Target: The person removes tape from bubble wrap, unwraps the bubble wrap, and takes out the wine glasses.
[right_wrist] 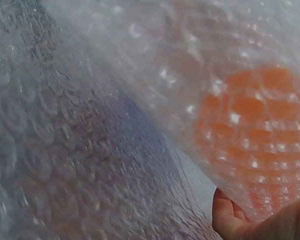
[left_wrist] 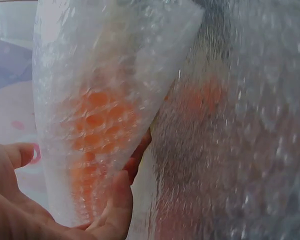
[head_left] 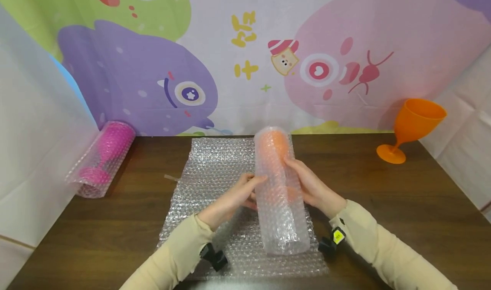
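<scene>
An orange goblet (head_left: 274,143) shows through a roll of bubble wrap (head_left: 284,234), tilted above a flat bubble-wrap sheet (head_left: 215,170) in the head view. My left hand (head_left: 235,198) holds the roll's left side, thumb on its upper face. From the right, my right hand (head_left: 316,187) grips it, with some fingers hidden beneath or behind. The left wrist view has the wrapped goblet (left_wrist: 102,122) above my left hand's curved fingers (left_wrist: 117,205). In the right wrist view, the orange cup part (right_wrist: 262,107) appears through the bubbles, beside my right hand (right_wrist: 260,222).
A pink goblet (head_left: 111,140) rolled in bubble wrap lies at the table's left edge. An unwrapped orange goblet (head_left: 416,119) stands at the back right. A small clear strip (head_left: 171,178) lies beside the sheet. Behind the brown table (head_left: 356,175) hangs a cartoon-printed cloth (head_left: 238,98).
</scene>
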`<state>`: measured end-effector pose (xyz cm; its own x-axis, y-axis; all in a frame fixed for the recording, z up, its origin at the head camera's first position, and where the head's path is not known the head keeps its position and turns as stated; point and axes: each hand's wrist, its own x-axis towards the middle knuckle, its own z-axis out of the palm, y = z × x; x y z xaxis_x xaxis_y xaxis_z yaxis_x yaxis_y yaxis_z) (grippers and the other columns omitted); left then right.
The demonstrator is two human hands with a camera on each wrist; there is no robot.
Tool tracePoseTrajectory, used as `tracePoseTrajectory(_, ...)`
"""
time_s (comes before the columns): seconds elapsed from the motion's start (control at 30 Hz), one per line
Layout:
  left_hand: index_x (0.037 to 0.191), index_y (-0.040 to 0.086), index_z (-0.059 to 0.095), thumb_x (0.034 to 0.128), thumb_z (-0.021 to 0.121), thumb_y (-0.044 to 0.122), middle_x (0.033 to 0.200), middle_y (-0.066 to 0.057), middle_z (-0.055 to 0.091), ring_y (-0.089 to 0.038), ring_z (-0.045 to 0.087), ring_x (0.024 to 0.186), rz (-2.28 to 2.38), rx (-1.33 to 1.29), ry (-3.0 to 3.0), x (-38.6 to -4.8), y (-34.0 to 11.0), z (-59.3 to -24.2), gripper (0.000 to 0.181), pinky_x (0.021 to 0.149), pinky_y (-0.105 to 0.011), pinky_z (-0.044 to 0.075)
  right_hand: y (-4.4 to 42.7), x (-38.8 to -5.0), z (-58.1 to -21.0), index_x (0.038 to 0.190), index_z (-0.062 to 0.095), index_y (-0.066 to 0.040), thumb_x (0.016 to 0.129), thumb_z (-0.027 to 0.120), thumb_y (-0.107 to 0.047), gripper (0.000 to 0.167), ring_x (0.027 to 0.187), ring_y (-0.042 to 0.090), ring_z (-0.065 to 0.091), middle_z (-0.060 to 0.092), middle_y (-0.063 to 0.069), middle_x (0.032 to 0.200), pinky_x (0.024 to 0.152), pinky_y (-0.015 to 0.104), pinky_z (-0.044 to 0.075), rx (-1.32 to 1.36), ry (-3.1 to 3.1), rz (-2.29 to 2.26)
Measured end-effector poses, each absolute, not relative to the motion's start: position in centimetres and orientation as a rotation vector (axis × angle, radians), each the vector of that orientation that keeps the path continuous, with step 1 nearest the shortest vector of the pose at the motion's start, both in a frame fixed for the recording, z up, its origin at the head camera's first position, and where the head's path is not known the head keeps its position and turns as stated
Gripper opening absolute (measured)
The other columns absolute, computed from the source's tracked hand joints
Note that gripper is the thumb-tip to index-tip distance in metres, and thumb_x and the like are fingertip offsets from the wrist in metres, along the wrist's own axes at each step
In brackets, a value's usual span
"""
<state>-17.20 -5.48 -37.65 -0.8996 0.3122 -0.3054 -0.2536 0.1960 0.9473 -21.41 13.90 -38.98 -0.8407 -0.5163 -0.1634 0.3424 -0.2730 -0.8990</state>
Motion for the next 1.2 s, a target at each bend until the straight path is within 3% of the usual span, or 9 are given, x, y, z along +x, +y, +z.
tracePoseTrajectory(0.17,0.134,0.000,0.022,0.0874,0.050,0.047,0.119,-0.022,0.047,-0.026,0.057,0.092,1.759,0.000,2.111,-17.7,-5.7,-37.7,0.072,0.074,-0.038,0.052,13.0,-21.2,-39.4,0.105,0.047,-0.011,0.099,0.033,-0.028,0.023,0.081,0.012,0.061,0.062,-0.002,0.088,0.076,0.029,0.051,-0.207,1.522,-2.121)
tracePoseTrajectory(0.3,0.132,0.000,0.025,0.0865,0.053,0.046,0.116,-0.023,0.049,-0.026,0.059,0.088,1.745,0.003,2.141,-17.8,-6.0,-38.2,0.070,0.071,-0.038,0.053,12.5,-21.1,-39.7,0.109,0.045,-0.007,0.097,0.039,-0.030,0.026,0.079,0.012,0.061,0.062,-0.002,0.085,0.074,0.028,0.051,-0.123,1.621,-2.071)
tracePoseTrajectory(0.5,0.134,-0.001,0.022,0.0855,0.056,0.040,0.116,-0.024,0.050,-0.025,0.061,0.083,1.724,0.015,2.129,-17.9,-6.3,-39.1,0.071,0.068,-0.039,0.054,12.5,-21.0,-39.9,0.128,0.036,0.000,0.091,0.047,-0.037,0.054,0.087,0.015,0.056,0.055,0.009,0.107,0.075,0.030,0.048,0.021,1.952,-1.851)
tracePoseTrajectory(0.63,0.133,-0.001,0.022,0.0845,0.056,0.037,0.118,-0.024,0.049,-0.026,0.061,0.085,1.707,0.022,2.132,-18.0,-6.4,-39.2,0.070,0.069,-0.040,0.053,12.6,-21.1,-39.7,0.127,0.040,0.001,0.090,0.048,-0.037,0.054,0.087,0.015,0.056,0.056,0.011,0.108,0.077,0.030,0.048,0.000,2.027,-1.795)
tracePoseTrajectory(0.7,0.132,-0.001,0.023,0.0842,0.057,0.037,0.119,-0.024,0.048,-0.027,0.060,0.086,1.698,0.026,2.137,-18.0,-6.4,-39.3,0.070,0.069,-0.040,0.053,12.5,-21.2,-39.6,0.132,0.035,0.002,0.091,0.048,-0.034,0.056,0.095,0.018,0.055,0.052,0.014,0.117,0.084,0.033,0.046,-0.016,2.028,-1.806)
tracePoseTrajectory(0.9,0.130,-0.002,0.025,0.0838,0.058,0.038,0.118,-0.024,0.047,-0.027,0.060,0.086,1.661,0.028,2.147,-18.2,-6.6,-39.4,0.070,0.069,-0.040,0.053,12.0,-21.8,-39.2,0.146,0.007,-0.007,0.089,0.052,-0.024,0.075,0.127,0.030,0.033,0.021,0.016,0.146,0.105,0.045,0.029,-0.071,1.960,-1.944)
tracePoseTrajectory(1.03,0.132,-0.003,0.024,0.0840,0.057,0.039,0.118,-0.024,0.047,-0.027,0.060,0.085,1.607,0.023,2.167,-18.3,-6.6,-38.9,0.072,0.067,-0.038,0.053,11.7,-22.1,-38.9,0.147,0.003,-0.016,0.086,0.058,-0.021,0.082,0.131,0.031,0.026,0.013,0.011,0.149,0.106,0.046,0.026,-0.102,1.935,-1.987)
tracePoseTrajectory(1.2,0.139,-0.001,0.010,0.0833,0.059,0.037,0.117,-0.024,0.049,-0.029,0.060,0.088,1.532,0.009,2.224,-18.8,-6.4,-37.9,0.083,0.067,-0.037,0.053,11.3,-22.2,-38.9,0.147,-0.001,-0.018,0.083,0.062,-0.016,0.090,0.134,0.031,0.022,0.007,0.010,0.152,0.107,0.045,0.025,-0.093,1.953,-1.986)
